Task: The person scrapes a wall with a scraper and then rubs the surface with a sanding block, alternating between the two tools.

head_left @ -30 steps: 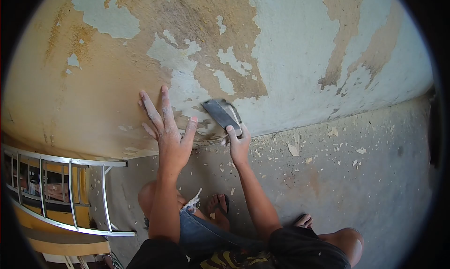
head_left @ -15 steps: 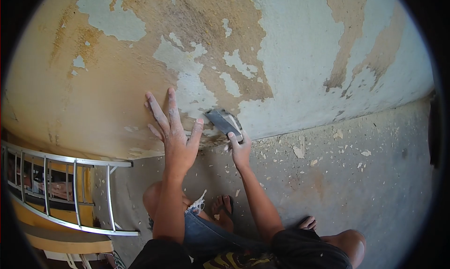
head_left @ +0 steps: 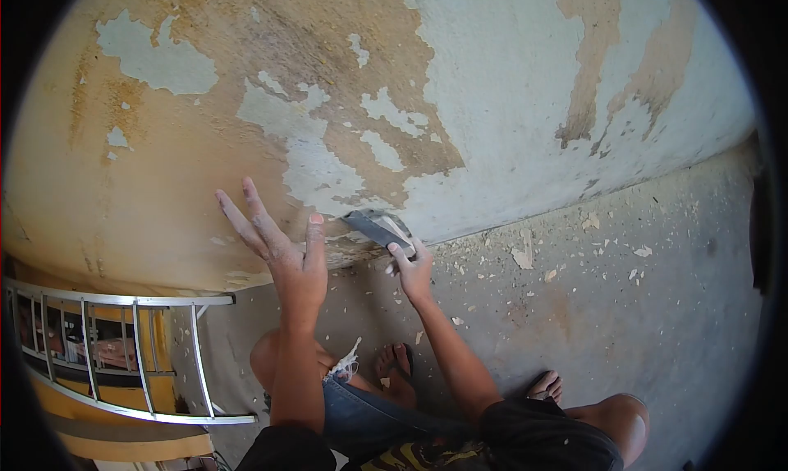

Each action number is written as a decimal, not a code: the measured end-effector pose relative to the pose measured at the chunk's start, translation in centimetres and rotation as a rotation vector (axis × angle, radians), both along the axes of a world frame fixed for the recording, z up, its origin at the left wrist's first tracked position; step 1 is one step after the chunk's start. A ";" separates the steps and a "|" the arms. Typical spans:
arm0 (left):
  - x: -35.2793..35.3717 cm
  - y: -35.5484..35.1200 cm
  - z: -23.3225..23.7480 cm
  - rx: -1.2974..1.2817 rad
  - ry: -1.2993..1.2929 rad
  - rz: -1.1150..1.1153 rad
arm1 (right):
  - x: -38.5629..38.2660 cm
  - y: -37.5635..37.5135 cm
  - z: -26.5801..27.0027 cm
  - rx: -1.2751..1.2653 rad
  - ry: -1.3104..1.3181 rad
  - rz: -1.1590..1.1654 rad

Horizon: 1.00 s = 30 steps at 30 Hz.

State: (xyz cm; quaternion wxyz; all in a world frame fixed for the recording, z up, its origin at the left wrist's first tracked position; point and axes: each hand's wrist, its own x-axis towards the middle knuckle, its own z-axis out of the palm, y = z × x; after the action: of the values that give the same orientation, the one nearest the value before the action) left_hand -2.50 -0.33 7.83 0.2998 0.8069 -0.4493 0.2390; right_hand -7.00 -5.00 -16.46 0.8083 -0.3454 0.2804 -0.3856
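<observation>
My right hand (head_left: 414, 274) is closed around a flat scraper (head_left: 372, 227) with a dark grey rectangular face, the thumb lying along it. Its far end meets the wall (head_left: 509, 155) low down, at the edge of a pale patch of peeling paint (head_left: 328, 175). A whitish strip shows along the scraper's right side. To the left, my left hand (head_left: 294, 266) is spread open with the fingers pointing up, right at the tan bare part of the wall. Pale dust coats its fingers. Nothing is in it.
Paint flakes (head_left: 522, 256) litter the grey concrete floor (head_left: 492, 331) along the wall's base. A metal ladder (head_left: 197, 364) stands at the lower left, close to the wall. My sandalled feet (head_left: 400, 360) and bent knees are below my hands.
My left hand has shifted left and a little down along the wall. The scraper in my right hand has moved slightly down and left; the whole view has shifted a little too.
</observation>
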 end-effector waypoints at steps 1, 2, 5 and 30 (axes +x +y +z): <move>0.2 -0.1 0.0 -0.011 0.020 -0.016 | -0.2 0.0 -1.2 0.022 0.046 -0.002; 0.4 -0.3 0.1 -0.009 0.014 -0.017 | -0.4 -0.2 -0.9 0.016 0.075 -0.012; 0.3 -0.4 -0.2 0.012 0.017 -0.007 | 0.9 -0.3 3.2 0.018 -0.028 -0.012; 1.0 0.5 0.1 -0.047 0.023 0.041 | 2.1 1.6 0.7 0.062 -0.099 0.014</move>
State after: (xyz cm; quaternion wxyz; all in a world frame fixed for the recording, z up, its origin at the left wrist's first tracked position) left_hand -1.55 0.17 7.91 0.3190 0.8113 -0.4235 0.2464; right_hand -4.88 -3.41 -15.78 0.8341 -0.3026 0.2496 -0.3878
